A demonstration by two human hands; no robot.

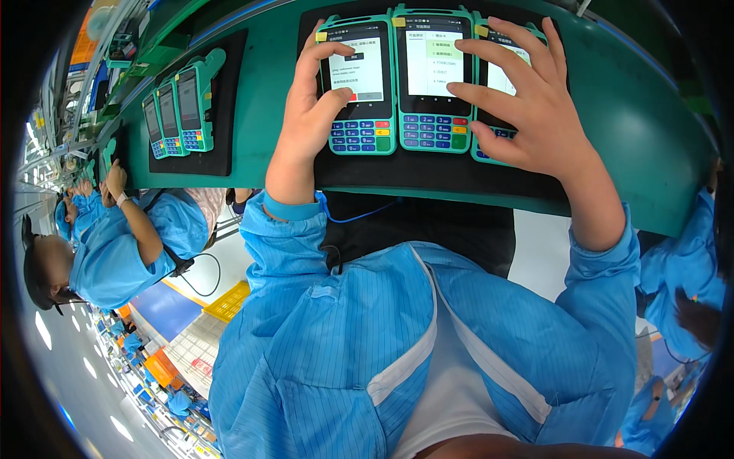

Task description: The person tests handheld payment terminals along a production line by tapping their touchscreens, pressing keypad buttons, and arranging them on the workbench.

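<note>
Three green-cased payment terminals stand side by side on a black mat [428, 170]. My left hand [302, 115] is over the left terminal [359, 73], its thumb and forefinger apart at the lit screen. Fingers spread, my right hand [547, 111] reaches across the right terminal [497, 76] and covers much of it. Two of its fingertips are at the screen edge of the middle terminal [428, 69], which displays a list. Contact between fingertips and screens is hard to make out. Neither hand grips anything.
The green bench [612, 115] carries a second black mat [222, 145] at left with three more terminals [180, 111]. A co-worker [115, 237] in blue sits at the left; another blue sleeve [684, 268] shows at right. A blue cable [367, 216] hangs below the bench edge.
</note>
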